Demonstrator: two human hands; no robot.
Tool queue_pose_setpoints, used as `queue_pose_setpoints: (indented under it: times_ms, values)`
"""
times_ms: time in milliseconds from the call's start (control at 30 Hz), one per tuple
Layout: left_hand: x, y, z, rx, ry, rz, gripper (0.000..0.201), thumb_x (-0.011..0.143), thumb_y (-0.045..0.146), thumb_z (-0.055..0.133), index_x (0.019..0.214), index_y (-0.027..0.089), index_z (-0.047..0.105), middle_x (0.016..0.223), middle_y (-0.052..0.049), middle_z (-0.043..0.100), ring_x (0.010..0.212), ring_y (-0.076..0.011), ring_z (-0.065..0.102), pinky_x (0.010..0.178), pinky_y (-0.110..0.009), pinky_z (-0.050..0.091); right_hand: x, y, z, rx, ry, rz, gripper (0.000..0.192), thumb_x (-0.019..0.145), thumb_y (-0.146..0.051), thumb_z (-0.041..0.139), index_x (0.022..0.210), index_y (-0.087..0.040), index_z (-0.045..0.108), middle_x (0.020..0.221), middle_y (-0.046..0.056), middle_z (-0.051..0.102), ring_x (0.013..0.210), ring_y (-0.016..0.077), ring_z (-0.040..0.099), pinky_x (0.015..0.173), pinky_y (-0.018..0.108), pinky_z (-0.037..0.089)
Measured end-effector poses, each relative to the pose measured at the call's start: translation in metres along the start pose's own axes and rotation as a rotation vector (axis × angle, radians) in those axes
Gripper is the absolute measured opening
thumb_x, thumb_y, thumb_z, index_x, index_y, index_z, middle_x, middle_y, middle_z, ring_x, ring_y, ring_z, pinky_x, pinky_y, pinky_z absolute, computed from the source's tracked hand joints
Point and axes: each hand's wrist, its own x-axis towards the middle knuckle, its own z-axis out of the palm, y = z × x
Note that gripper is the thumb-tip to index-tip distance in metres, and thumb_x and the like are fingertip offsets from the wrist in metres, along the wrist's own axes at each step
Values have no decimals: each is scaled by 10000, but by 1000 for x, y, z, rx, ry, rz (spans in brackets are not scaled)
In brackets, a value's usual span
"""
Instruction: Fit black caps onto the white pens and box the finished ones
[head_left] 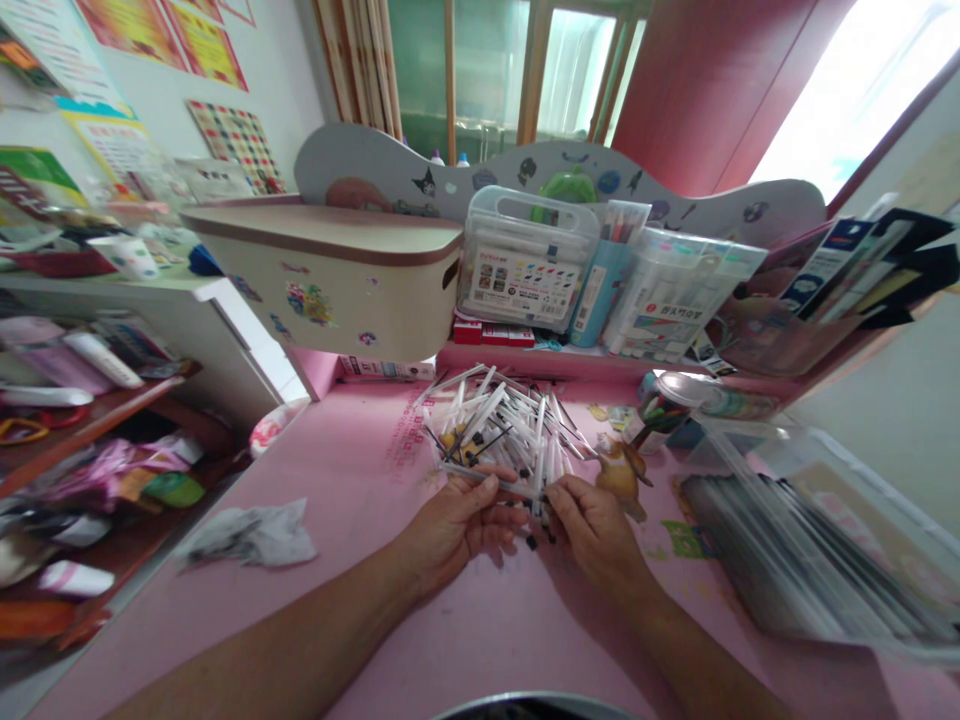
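My left hand (469,515) pinches a thin whitish plastic tube (510,486) between thumb and forefinger, its other fingers loosely spread. My right hand (589,525) is closed at the tube's right end, close to some small black pieces; what exactly its fingertips grip is partly hidden. Just beyond both hands lies a loose pile of slim white and clear tubes (487,410), mixed with thin black sticks. Several small black caps or tips (531,543) lie on the pink desk (360,620) below the fingers.
At right, a clear plastic box (825,640) holds many dark-cored sticks. A jar of pens (664,410) stands behind it. Crumpled white tissue (255,535) lies at left. On the back shelf are a cream bin (330,290) and marker cases (525,260). A dark round rim (525,705) shows in front.
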Motion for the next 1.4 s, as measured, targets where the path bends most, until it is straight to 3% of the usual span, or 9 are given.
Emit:
queue_pose_setpoints:
  times_ms: [200,300,433,533,700,900,1100,1200,1400]
  values:
    - [0,0,1,17,20,6,216,865,283,701,1008,138,629,903,-122,767,730,-215,756,569,-257,607,-4,-2,2,149,-86,-36,172,890,-355,551,967,-202,537,707,-23,558,583,125,520,524,236,377]
    - [1,0,-1,27,17,10,216,875,288,690,1016,138,627,872,-117,766,729,-216,757,573,-255,606,-6,-5,1,31,-46,-107,55,872,-262,531,867,-208,528,705,-22,530,617,127,505,564,242,378]
    - [1,-2,-3,26,8,17,199,867,274,700,1000,143,633,877,-101,764,733,-208,757,583,-251,607,-4,-9,-2,-79,-37,-249,267,931,-277,460,675,-206,488,740,11,527,694,142,497,626,264,377]
    - [1,-2,-2,30,7,17,208,858,280,709,995,145,632,911,-107,766,730,-210,756,572,-253,607,-3,-8,-3,-22,-59,-178,330,975,-349,404,693,-209,502,704,2,511,643,137,490,596,262,378]
    - [1,-2,-2,47,6,11,222,865,296,701,1012,148,627,845,-99,761,727,-210,756,572,-247,604,-4,-6,-2,16,-48,-145,49,877,-262,533,864,-216,523,724,-29,513,624,126,498,576,243,380]
    - [1,-3,-4,39,-23,21,247,834,304,735,998,150,632,917,-98,765,728,-213,756,569,-263,609,-1,-6,-4,-39,-82,-137,366,966,-377,402,646,-212,466,673,0,493,633,140,486,565,260,357]
    - [1,-2,-2,46,-15,22,209,868,289,696,1005,150,624,833,-95,761,723,-208,756,569,-244,599,-5,-8,-5,69,-90,-40,105,850,-307,542,892,-214,516,660,-39,522,582,133,516,538,241,376]
    - [1,-2,-2,45,-17,24,219,858,292,708,1000,149,621,864,-98,764,736,-217,759,568,-245,599,-5,-8,-4,77,-79,-60,48,857,-260,520,847,-213,516,676,-26,551,598,128,516,550,237,379]
    - [0,-1,-1,45,-37,17,230,853,290,715,1008,151,618,896,-99,768,713,-213,756,540,-254,602,-7,-11,-2,-7,-50,-95,256,921,-297,472,680,-212,468,654,-12,498,620,134,463,565,252,338]
